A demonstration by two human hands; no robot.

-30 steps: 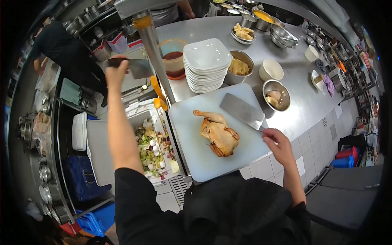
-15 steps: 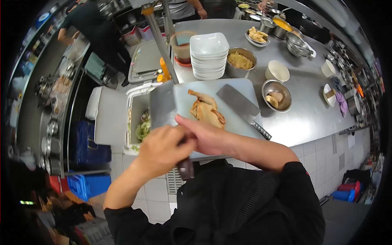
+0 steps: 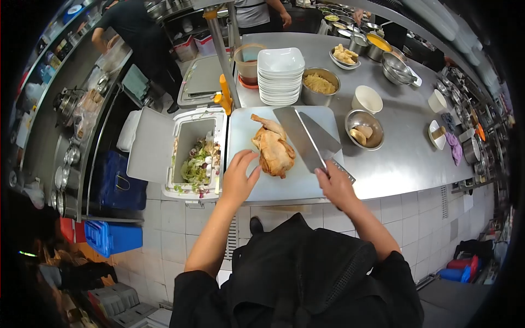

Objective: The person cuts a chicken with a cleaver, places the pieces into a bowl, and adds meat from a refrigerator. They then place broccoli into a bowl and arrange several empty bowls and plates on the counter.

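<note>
A browned whole chicken (image 3: 273, 148) lies on the pale cutting board (image 3: 246, 188), one leg pointing to the upper left. My left hand (image 3: 239, 176) is beside its left side, fingers apart and holding nothing. On the other side, my right hand (image 3: 334, 185) is wrapped round the handle of a cleaver (image 3: 298, 136), whose blade is tilted up near the chicken's right side. A second cleaver (image 3: 321, 134) lies flat on the board, partly hidden behind the first, its handle toward the board's lower right corner.
An open bin of food scraps (image 3: 199, 164) stands left of the board. Behind the board are stacked white dishes (image 3: 280, 76) and a pot of noodles (image 3: 320, 85). A metal bowl (image 3: 365, 130) sits at the right. Two other people stand farther back.
The cleaver passed from my left hand, via both hands together over the board's left edge, into my right hand. My left hand let go and opened beside the chicken.
</note>
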